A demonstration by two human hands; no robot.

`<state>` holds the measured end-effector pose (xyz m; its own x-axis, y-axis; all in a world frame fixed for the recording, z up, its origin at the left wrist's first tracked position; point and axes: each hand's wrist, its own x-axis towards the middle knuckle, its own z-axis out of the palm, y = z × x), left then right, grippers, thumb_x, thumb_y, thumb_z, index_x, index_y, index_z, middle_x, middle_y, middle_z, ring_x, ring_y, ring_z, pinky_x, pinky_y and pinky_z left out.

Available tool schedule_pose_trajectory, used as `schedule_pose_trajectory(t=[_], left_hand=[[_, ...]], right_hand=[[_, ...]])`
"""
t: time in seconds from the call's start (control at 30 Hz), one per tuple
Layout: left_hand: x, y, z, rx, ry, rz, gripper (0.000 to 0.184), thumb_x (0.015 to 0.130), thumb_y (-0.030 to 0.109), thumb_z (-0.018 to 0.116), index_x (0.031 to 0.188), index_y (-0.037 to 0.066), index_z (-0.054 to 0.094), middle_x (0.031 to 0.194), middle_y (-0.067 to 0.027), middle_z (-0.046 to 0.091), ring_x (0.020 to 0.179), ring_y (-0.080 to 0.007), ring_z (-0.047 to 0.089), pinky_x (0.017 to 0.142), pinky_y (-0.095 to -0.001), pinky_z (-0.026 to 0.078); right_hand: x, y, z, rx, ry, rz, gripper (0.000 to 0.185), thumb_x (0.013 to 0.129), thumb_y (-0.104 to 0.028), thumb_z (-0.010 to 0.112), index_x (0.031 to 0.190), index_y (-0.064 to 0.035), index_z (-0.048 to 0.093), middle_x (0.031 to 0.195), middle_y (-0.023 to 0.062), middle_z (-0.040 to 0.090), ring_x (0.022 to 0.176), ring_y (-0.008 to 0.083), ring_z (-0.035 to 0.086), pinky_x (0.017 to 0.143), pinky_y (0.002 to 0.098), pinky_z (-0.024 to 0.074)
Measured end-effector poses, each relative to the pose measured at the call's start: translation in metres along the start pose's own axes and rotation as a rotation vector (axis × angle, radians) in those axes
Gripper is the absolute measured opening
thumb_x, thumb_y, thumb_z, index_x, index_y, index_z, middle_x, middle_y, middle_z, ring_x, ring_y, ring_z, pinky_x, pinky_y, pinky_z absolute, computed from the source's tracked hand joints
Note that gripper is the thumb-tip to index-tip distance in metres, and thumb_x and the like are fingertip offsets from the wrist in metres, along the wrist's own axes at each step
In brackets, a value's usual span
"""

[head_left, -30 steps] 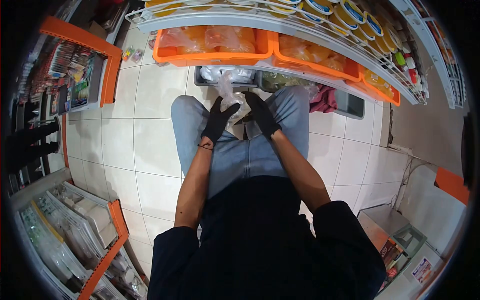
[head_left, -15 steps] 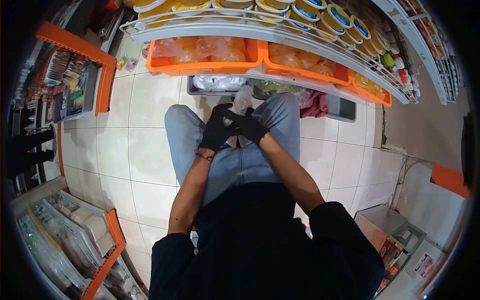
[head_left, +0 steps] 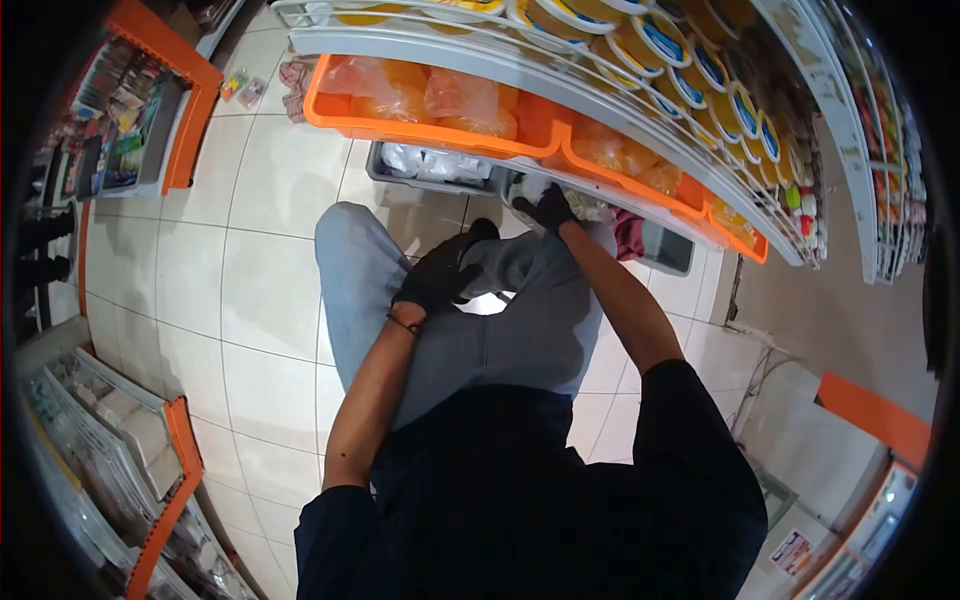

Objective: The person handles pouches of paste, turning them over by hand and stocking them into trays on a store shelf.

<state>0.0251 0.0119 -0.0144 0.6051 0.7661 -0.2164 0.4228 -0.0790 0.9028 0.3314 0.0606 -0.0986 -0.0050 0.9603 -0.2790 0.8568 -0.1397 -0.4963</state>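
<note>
My left hand [head_left: 440, 270], in a black glove, rests between my knees with the thumb apart from the fingers and nothing visible in it. My right hand [head_left: 548, 208], also gloved in black, reaches forward to the low grey bin [head_left: 508, 186] under the shelf. Its fingers are closed on a whitish clear plastic bag [head_left: 534, 186] at the bin's opening. Clear and greenish plastic bags [head_left: 585, 205] lie in that bin beside the hand. Left of it, another grey bin [head_left: 430, 182] holds white wrapped packets [head_left: 435, 163].
Orange bins [head_left: 435, 138] with bags of orange contents sit just above the grey bins. Higher up, a wire-railed shelf [head_left: 430, 50] carries several yellow tubs [head_left: 650, 45]. A maroon cloth [head_left: 628, 235] lies at right. Orange-edged racks [head_left: 185, 130] stand at left.
My right hand has left my left hand and moved forward and right to the bin with the clear plastic bag. The left hand stays between my knees. The view has turned slightly.
</note>
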Motion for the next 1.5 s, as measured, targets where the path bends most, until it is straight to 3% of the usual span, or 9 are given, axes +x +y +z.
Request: schedule_pose_trajectory(t=[0.03, 0.13, 0.17, 0.3, 0.67, 1.03, 1.27, 1.37, 1.5], left_hand=[[0.002, -0.007, 0.003, 0.057, -0.035, 0.01, 0.065, 0.087, 0.045, 0.066, 0.137, 0.007, 0.049, 0.129, -0.0164, 0.058, 0.103, -0.0317, 0.064, 0.089, -0.0376, 0.051], [0.002, -0.022, 0.016, 0.112, 0.056, -0.013, 0.062, 0.087, 0.044, 0.066, 0.133, 0.006, 0.052, 0.124, -0.0157, 0.062, 0.104, -0.03, 0.064, 0.087, -0.0387, 0.051], [0.003, -0.029, 0.02, 0.123, 0.1, 0.008, 0.061, 0.087, 0.044, 0.066, 0.132, 0.006, 0.053, 0.123, -0.0159, 0.062, 0.103, -0.03, 0.064, 0.087, -0.0387, 0.051], [0.005, -0.023, 0.015, 0.061, 0.109, -0.046, 0.059, 0.087, 0.044, 0.065, 0.131, 0.006, 0.054, 0.12, -0.0168, 0.064, 0.102, -0.0313, 0.064, 0.087, -0.0389, 0.05], [0.005, -0.021, 0.014, 0.069, 0.047, -0.104, 0.058, 0.088, 0.045, 0.063, 0.129, 0.006, 0.056, 0.121, -0.0176, 0.063, 0.102, -0.0326, 0.063, 0.088, -0.0395, 0.05], [0.005, -0.027, 0.017, 0.11, 0.042, -0.121, 0.058, 0.089, 0.046, 0.063, 0.13, 0.005, 0.055, 0.122, -0.0155, 0.064, 0.102, -0.0304, 0.065, 0.09, -0.0388, 0.05], [0.005, -0.034, 0.02, 0.161, 0.059, -0.096, 0.056, 0.089, 0.044, 0.064, 0.129, 0.005, 0.056, 0.121, -0.0155, 0.064, 0.099, -0.0293, 0.066, 0.088, -0.0384, 0.052], [0.002, -0.031, 0.015, 0.085, 0.033, -0.13, 0.056, 0.089, 0.044, 0.063, 0.129, 0.005, 0.056, 0.121, -0.0161, 0.063, 0.104, -0.0306, 0.063, 0.09, -0.0383, 0.05], [0.005, -0.024, 0.012, 0.021, -0.026, -0.194, 0.059, 0.087, 0.048, 0.062, 0.128, 0.006, 0.056, 0.124, -0.0173, 0.061, 0.114, -0.0322, 0.059, 0.097, -0.0394, 0.046]], right_hand=[[0.006, 0.013, -0.005, -0.149, -0.043, -0.073, 0.084, 0.075, -0.054, 0.075, 0.131, 0.0004, 0.044, 0.125, 0.0205, 0.055, 0.118, 0.0356, 0.053, 0.099, 0.0419, 0.0429], [0.013, 0.029, 0.0, -0.173, 0.132, -0.288, 0.083, 0.076, -0.05, 0.075, 0.135, -0.0019, 0.043, 0.13, 0.0199, 0.053, 0.121, 0.0343, 0.052, 0.102, 0.0414, 0.0417], [0.025, 0.032, -0.001, -0.027, -0.042, -0.138, 0.084, 0.076, -0.048, 0.075, 0.139, -0.0047, 0.041, 0.136, 0.0201, 0.05, 0.127, 0.0348, 0.048, 0.106, 0.0411, 0.0391], [0.057, 0.061, 0.012, -0.123, -0.195, -0.194, 0.088, 0.073, -0.045, 0.078, 0.142, -0.0068, 0.038, 0.141, 0.02, 0.046, 0.132, 0.0349, 0.042, 0.11, 0.0415, 0.0356], [0.054, 0.005, 0.01, -0.133, -0.16, -0.233, 0.086, 0.074, -0.045, 0.076, 0.142, -0.0066, 0.039, 0.141, 0.0208, 0.046, 0.134, 0.035, 0.04, 0.111, 0.0421, 0.0336], [0.041, -0.019, 0.021, 0.004, -0.043, 0.266, 0.076, 0.082, -0.058, 0.063, 0.133, -0.0022, 0.051, 0.136, 0.0238, 0.051, 0.134, 0.0344, 0.041, 0.111, 0.041, 0.0322], [0.05, 0.037, 0.019, 0.111, 0.038, 0.232, 0.045, 0.091, -0.048, 0.055, 0.108, -0.0079, 0.065, 0.111, 0.016, 0.065, 0.109, 0.0334, 0.059, 0.092, 0.0405, 0.0467], [0.053, 0.051, 0.03, 0.093, 0.328, 0.267, 0.048, 0.092, -0.05, 0.052, 0.113, -0.0094, 0.064, 0.118, 0.0147, 0.064, 0.114, 0.0308, 0.057, 0.097, 0.0404, 0.0446], [0.039, 0.033, 0.017, -0.107, 0.292, 0.311, 0.059, 0.086, -0.056, 0.055, 0.122, -0.0098, 0.061, 0.123, 0.0174, 0.062, 0.118, 0.0333, 0.055, 0.098, 0.0459, 0.0433]])
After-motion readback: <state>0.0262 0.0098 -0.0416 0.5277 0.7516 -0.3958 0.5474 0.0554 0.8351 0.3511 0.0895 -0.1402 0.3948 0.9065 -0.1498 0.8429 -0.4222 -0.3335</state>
